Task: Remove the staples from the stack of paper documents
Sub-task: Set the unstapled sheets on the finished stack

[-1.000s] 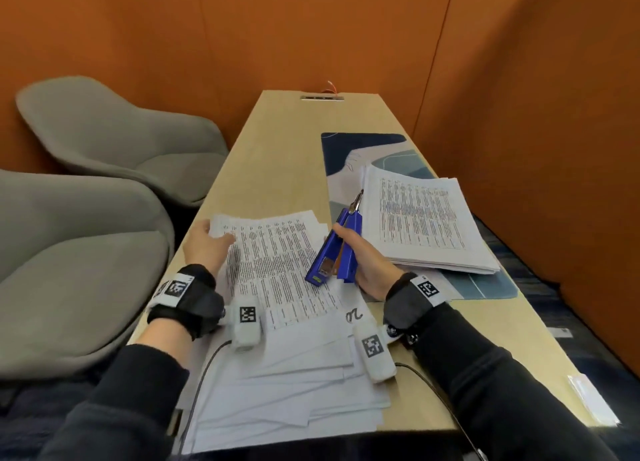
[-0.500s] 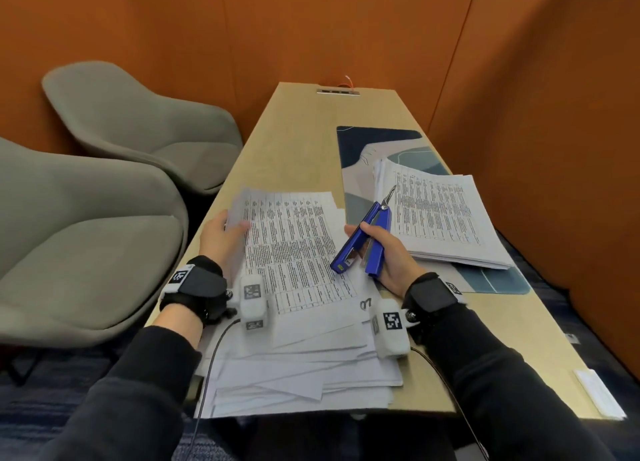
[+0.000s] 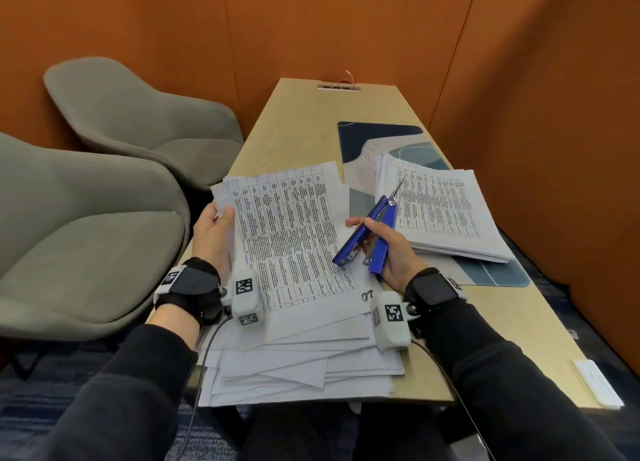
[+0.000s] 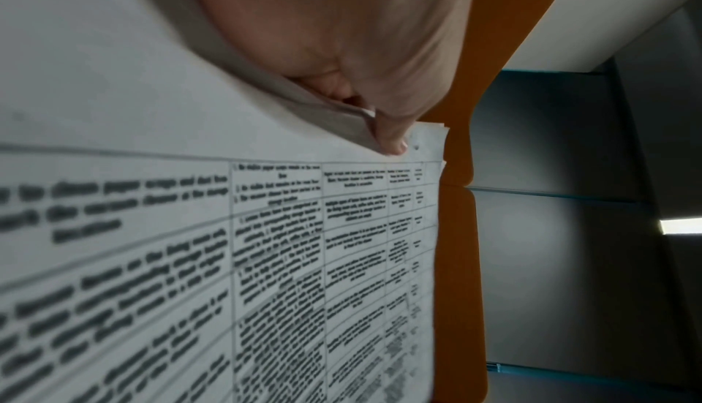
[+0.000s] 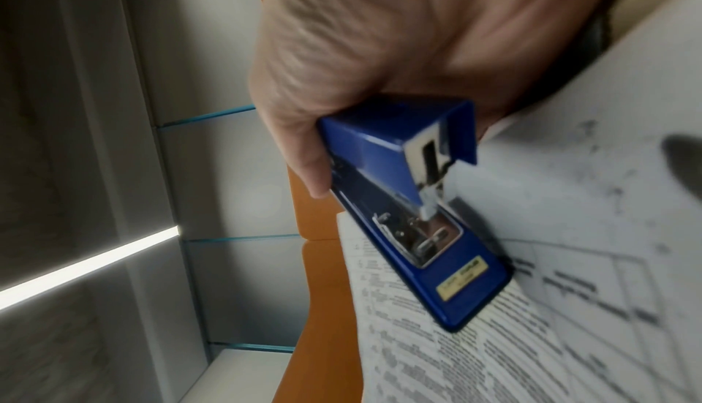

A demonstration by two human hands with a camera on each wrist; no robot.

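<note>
Item: printed white paper document with a table grid [image 3: 287, 232], centre of the head view, its far end raised above a loose pile of white sheets [image 3: 298, 363] on the pale wooden table [image 3: 301, 121].
Left hand [image 3: 211, 232]: thumb and fingers pinch the document's upper left corner.
Right hand [image 3: 391, 252]: fingers curled round a blue metal stapler [image 3: 367, 235], hinged apart, just right of the document.
Second stack of printed papers [image 3: 440, 211], right of centre, on a blue-patterned mat [image 3: 377, 138].
</note>
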